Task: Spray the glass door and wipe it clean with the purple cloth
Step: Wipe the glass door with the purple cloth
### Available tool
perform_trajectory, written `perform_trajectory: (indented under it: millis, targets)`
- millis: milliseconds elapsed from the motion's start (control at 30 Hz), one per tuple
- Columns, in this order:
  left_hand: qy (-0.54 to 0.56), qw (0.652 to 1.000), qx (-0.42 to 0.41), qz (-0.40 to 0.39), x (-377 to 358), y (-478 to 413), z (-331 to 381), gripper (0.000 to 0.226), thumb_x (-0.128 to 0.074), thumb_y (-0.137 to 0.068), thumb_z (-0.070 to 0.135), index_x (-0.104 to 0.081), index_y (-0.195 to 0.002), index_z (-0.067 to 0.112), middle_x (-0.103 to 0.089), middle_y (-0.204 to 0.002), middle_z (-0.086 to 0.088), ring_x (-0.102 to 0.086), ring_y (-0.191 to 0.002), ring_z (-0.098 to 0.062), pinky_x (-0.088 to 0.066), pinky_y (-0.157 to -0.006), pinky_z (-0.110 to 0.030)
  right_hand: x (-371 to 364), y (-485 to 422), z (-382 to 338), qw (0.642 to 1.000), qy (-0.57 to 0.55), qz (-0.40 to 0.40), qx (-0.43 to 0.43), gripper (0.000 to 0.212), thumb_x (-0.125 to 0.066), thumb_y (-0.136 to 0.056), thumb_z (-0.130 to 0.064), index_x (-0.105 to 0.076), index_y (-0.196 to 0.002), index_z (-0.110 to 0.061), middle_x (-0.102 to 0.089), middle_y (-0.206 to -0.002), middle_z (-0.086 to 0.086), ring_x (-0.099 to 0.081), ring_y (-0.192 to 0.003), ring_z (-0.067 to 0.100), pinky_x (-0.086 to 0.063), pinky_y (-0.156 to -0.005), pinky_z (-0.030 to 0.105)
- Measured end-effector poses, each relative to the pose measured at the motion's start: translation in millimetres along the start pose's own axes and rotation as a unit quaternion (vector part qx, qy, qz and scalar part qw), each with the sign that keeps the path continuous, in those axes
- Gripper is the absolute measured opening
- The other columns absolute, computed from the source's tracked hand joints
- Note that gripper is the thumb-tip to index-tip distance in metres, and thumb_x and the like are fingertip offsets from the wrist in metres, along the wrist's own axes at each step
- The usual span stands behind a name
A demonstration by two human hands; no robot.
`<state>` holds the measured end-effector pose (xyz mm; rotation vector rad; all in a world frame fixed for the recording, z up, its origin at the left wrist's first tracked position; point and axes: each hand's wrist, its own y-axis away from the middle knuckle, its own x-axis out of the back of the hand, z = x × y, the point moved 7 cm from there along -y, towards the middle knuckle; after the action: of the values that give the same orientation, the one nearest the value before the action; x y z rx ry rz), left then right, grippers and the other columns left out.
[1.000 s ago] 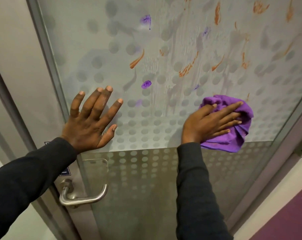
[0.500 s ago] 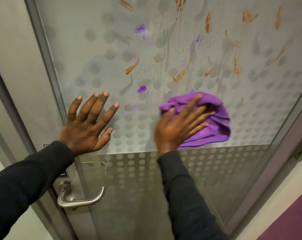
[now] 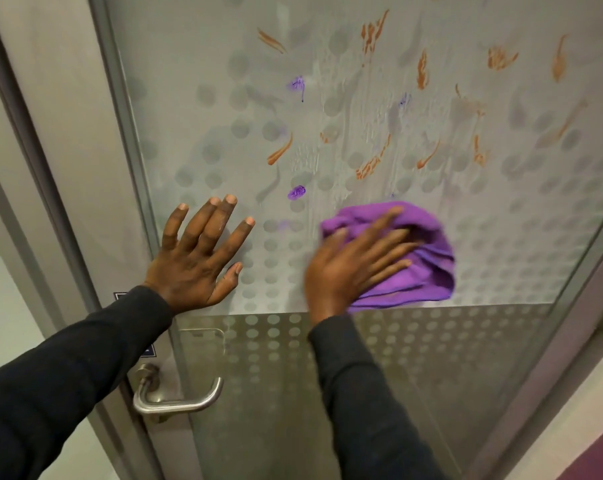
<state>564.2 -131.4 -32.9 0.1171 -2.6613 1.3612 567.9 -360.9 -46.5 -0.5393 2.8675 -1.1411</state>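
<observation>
My right hand (image 3: 355,268) presses the bunched purple cloth (image 3: 414,258) flat against the glass door (image 3: 196,109), fingers spread over it rather than curled around it, just above the line where the frosted panel meets the clearer dotted band. My left hand (image 3: 199,251) lies open, palm on the glass near the frame, bracing me; it holds nothing. The lever handle (image 3: 175,400) sits below it.

Most of the mess is above the cloth: orange smears (image 3: 372,164) scattered across the upper pane and purple blotches (image 3: 296,192) nearer my left fingers. I see streaky wet runs in the middle, though my right hand is blurred, so I can't tell how firmly the cloth is pinned.

The risk I see is smearing pigment into the wet film instead of lifting it, if I use one soiled face of the cloth. With only a flat palm holding it, the cloth could also slip out and drop.
</observation>
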Motion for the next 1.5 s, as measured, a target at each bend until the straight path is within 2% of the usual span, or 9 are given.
perform_trajectory:
  millis: [100, 200, 367, 633, 767, 867, 1133, 1367, 1500]
  targets:
    - [0.008, 1.000, -0.002, -0.001, 0.4, -0.3, 0.0, 0.076, -0.048, -0.092, 0.048, -0.032, -0.159, 0.017, -0.025, -0.164, -0.018, -0.029, -0.149, -0.035, -0.019, -0.119, -0.054, -16.9, 61.3, -28.5, 0.983, 0.035, -0.087, 0.157, 0.083, -0.042, -0.095, -0.050, -0.011, -0.162, -0.011, -0.014, -0.166, 0.024, -0.001, -0.154, 0.050, -0.003, -0.123, 0.067]
    - [0.010, 1.000, 0.001, 0.003, 0.8, -0.1, -0.2, 0.075, -0.048, -0.092, 0.048, -0.031, -0.159, 0.017, -0.026, -0.164, -0.017, -0.029, -0.149, -0.034, -0.019, -0.120, -0.054, -8.7, 39.2, -14.2, 0.977, 0.030, -0.073, 0.200, 0.082, -0.047, -0.093, -0.050, -0.018, -0.161, -0.014, -0.009, -0.168, 0.014, -0.003, -0.155, 0.047, -0.005, -0.123, 0.066]
    - [-0.001, 1.000, 0.001, 0.004, -2.2, 1.2, 0.8, 0.076, -0.048, -0.092, 0.049, -0.030, -0.159, 0.017, -0.025, -0.165, -0.017, -0.027, -0.150, -0.034, -0.018, -0.121, -0.054, 1.4, -19.3, 2.0, 0.999, 0.003, -0.009, 0.047, 0.088, -0.044, -0.094, -0.059, -0.011, -0.162, -0.015, -0.012, -0.168, 0.021, -0.002, -0.156, 0.044, -0.007, -0.123, 0.065]
    - [0.019, 1.000, -0.004, -0.002, -2.7, 3.3, -1.1, 0.077, -0.048, -0.092, 0.049, -0.030, -0.159, 0.016, -0.022, -0.166, -0.017, -0.018, -0.155, -0.032, -0.016, -0.122, -0.054, -28.1, 55.0, -46.1, 0.991, 0.031, -0.065, 0.116, 0.085, -0.030, -0.099, -0.062, -0.005, -0.162, -0.012, -0.012, -0.167, 0.023, 0.003, -0.154, 0.048, -0.003, -0.123, 0.066]
    - [0.012, 1.000, 0.000, -0.001, -2.8, 2.4, -0.7, 0.075, -0.048, -0.092, 0.048, -0.034, -0.158, 0.017, -0.024, -0.165, -0.017, -0.024, -0.153, -0.033, -0.017, -0.121, -0.054, -6.3, -1.4, 10.0, 1.000, 0.008, -0.004, 0.011, 0.079, -0.041, -0.095, -0.044, -0.015, -0.161, -0.010, -0.020, -0.166, 0.025, -0.009, -0.154, 0.048, -0.011, -0.122, 0.065]
    - [0.004, 1.000, -0.001, -0.002, -3.9, 2.4, 0.4, 0.075, -0.048, -0.092, 0.049, -0.034, -0.158, 0.017, -0.023, -0.166, -0.017, -0.023, -0.153, -0.033, -0.017, -0.122, -0.054, -3.8, -7.9, 15.8, 0.999, -0.004, -0.012, -0.046, 0.085, -0.041, -0.095, -0.052, -0.006, -0.163, -0.014, -0.012, -0.168, 0.023, -0.003, -0.156, 0.045, -0.009, -0.122, 0.066]
    - [0.020, 1.000, -0.005, -0.003, -1.6, 0.6, -0.9, 0.077, -0.047, -0.092, 0.050, -0.031, -0.159, 0.017, -0.023, -0.165, -0.017, -0.022, -0.153, -0.034, -0.015, -0.123, -0.053, -15.0, 32.5, -29.7, 0.994, 0.037, -0.066, 0.073, 0.093, -0.041, -0.095, -0.064, -0.005, -0.162, -0.010, -0.012, -0.166, 0.028, 0.001, -0.155, 0.048, -0.007, -0.122, 0.067]
    - [0.008, 1.000, -0.001, 0.000, -2.5, 1.3, 0.3, 0.076, -0.047, -0.092, 0.049, -0.032, -0.159, 0.016, -0.023, -0.165, -0.017, -0.022, -0.153, -0.033, -0.016, -0.122, -0.054, -1.2, -25.5, -7.7, 1.000, -0.003, -0.011, 0.002, 0.086, -0.040, -0.095, -0.053, -0.003, -0.162, -0.013, -0.012, -0.168, 0.021, 0.000, -0.156, 0.044, -0.008, -0.122, 0.067]
    - [0.016, 1.000, -0.001, 0.005, -0.7, 1.9, -0.1, 0.076, -0.046, -0.093, 0.050, -0.031, -0.159, 0.016, -0.022, -0.166, -0.017, -0.016, -0.156, -0.031, -0.015, -0.122, -0.054, -23.6, 65.8, -50.5, 0.987, 0.026, -0.080, 0.134, 0.087, -0.033, -0.098, -0.059, -0.002, -0.163, -0.009, 0.003, -0.168, 0.021, 0.005, -0.154, 0.049, -0.003, -0.121, 0.069]
